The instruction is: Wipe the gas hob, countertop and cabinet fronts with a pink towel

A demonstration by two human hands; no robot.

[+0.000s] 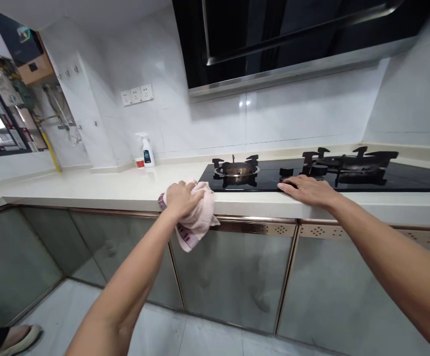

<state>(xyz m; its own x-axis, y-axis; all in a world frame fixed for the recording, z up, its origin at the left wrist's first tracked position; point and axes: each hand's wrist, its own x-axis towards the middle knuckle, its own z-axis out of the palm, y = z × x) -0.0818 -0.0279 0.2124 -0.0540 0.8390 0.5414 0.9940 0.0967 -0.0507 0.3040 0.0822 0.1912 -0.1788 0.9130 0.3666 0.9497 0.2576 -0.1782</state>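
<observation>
My left hand is closed on a pale pink cloth with a purple patterned border. The cloth lies at the front edge of the white countertop, and part of it hangs down over the cabinet front. Just right of it is the left end of a black glass gas stove. My right hand rests flat on the stove's front edge near the control knobs, fingers stretched out, holding nothing. The left burner stands between my hands, and the right burner is beyond my right hand.
A white spray bottle and a small red-and-white container stand by the back wall. Overhead hangs a black range hood. Glass-fronted cabinets run below the counter. Another person's foot shows at lower left.
</observation>
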